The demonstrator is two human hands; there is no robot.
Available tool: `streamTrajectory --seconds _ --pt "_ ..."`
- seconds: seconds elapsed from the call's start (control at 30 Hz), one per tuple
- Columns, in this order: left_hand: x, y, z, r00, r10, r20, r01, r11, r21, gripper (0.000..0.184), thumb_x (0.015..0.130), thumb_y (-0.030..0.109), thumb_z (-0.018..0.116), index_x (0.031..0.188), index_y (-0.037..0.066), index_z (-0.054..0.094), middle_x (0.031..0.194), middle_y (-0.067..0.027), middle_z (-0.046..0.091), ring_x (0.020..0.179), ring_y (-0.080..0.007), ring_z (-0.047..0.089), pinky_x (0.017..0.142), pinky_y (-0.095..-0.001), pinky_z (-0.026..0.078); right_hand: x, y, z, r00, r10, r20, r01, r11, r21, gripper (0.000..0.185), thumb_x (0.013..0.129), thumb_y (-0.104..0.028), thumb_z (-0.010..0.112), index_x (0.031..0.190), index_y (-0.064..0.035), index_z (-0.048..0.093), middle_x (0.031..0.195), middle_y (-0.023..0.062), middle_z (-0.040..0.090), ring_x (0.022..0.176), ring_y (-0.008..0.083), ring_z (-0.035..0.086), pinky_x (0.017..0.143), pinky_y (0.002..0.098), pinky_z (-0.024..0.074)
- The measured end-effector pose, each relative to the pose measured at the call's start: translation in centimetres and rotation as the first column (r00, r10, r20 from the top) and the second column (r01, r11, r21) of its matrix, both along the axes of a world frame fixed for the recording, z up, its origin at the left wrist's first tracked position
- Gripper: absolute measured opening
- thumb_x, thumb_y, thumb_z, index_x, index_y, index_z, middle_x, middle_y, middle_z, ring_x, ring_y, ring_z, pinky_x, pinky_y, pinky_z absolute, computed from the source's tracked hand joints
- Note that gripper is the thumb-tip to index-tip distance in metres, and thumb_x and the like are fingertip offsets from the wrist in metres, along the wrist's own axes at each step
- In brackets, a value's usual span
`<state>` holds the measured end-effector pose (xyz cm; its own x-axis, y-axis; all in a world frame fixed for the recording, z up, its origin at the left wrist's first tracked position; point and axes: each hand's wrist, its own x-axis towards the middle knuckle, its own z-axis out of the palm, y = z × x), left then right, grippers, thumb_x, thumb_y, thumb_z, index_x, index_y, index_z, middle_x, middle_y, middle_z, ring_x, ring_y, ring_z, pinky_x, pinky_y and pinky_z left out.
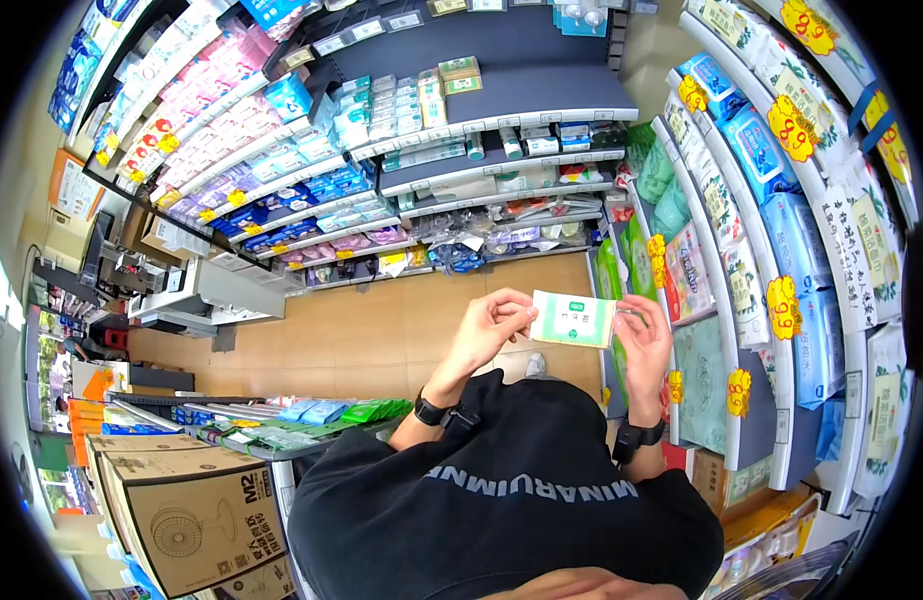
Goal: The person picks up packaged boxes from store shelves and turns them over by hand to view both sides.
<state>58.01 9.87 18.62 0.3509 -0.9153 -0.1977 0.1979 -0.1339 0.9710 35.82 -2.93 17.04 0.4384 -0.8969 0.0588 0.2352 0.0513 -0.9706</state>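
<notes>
A flat green and white packet (573, 319) with a dark green label and printed characters is held up in front of my chest. My left hand (486, 330) pinches its left edge between thumb and fingers. At the packet's right edge, my right hand (644, 338) grips it with thumb and fingertips. Similar small packets (460, 74) in green and tan stand on the upper shelf ahead, beside rows of white and green boxes (383, 105). Both wrists carry dark bands.
Shelves of pink and blue packs (211, 100) curve along the left. Close on my right, a shelf holds blue wipes packs (756, 150) and yellow price tags (783, 307). Behind left stand a cardboard fan box (196, 520) and a rack with green packs (376, 411). Tan floor (361, 320) lies ahead.
</notes>
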Motion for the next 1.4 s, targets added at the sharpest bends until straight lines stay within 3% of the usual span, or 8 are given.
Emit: streamTrajectory --seconds 0.23,0.4,0.7,1.03,1.4 --pt "-2.1 4.4 0.5 1.0 -0.008 -0.02 0.009 0.999 0.036 0.025 0.096 0.015 0.07 0.113 -0.003 0.064 0.092 -0.0052 0.073 0.077 -0.0068 0.065 0.068 -0.0213 0.051 -2.2 4.6 0.4 1.0 -0.012 0.002 0.012 1.0 -0.029 0.037 0.09 0.006 0.066 0.125 0.0032 0.055 0.114 0.0121 0.063 0.103 0.0155 0.064 0.09 0.0268 0.0523" --pt "-5.2 7.9 -0.2 0.996 -0.033 -0.078 0.027 0.996 -0.083 0.03 0.093 0.011 0.073 0.116 -0.004 0.063 0.099 -0.0054 0.071 0.08 -0.0053 0.064 0.072 -0.0199 0.051 -5.3 9.2 0.7 0.999 -0.041 -0.025 0.04 0.999 -0.033 0.037 0.09 0.008 0.066 0.125 0.0033 0.055 0.112 0.0116 0.063 0.103 0.0154 0.064 0.089 0.0269 0.0528" --pt "-10.1 12.5 -2.3 0.982 -0.126 -0.144 0.123 0.992 -0.026 0.028 0.093 0.012 0.073 0.115 -0.003 0.064 0.097 -0.0026 0.07 0.079 -0.0029 0.063 0.067 -0.0185 0.047 -11.3 16.8 0.2 0.99 -0.131 -0.056 0.131 0.991 -0.008 0.036 0.09 0.01 0.064 0.124 0.0038 0.054 0.113 0.0107 0.062 0.103 0.0156 0.065 0.088 0.0263 0.0529" --pt "-14.2 12.0 -2.3 0.932 -0.321 -0.169 0.317 0.947 -0.049 0.027 0.094 0.012 0.072 0.117 -0.001 0.063 0.097 -0.0012 0.069 0.08 -0.0026 0.063 0.067 -0.0176 0.046 -16.6 21.8 1.2 0.939 -0.332 -0.091 0.332 0.943 -0.017 0.04 0.09 0.011 0.064 0.128 0.0046 0.053 0.119 0.0115 0.058 0.105 0.0168 0.065 0.089 0.0281 0.0547" --pt "-20.1 9.1 -1.1 0.769 -0.622 -0.146 0.618 0.782 -0.08 0.034 0.094 0.01 0.071 0.124 -0.002 0.061 0.109 -0.0057 0.069 0.091 -0.0073 0.065 0.082 -0.0225 0.051 -22.0 25.7 1.0 0.738 -0.672 -0.061 0.672 0.74 -0.027 0.038 0.089 0.008 0.066 0.126 0.0019 0.056 0.117 0.0084 0.058 0.103 0.0141 0.062 0.089 0.0268 0.0505"
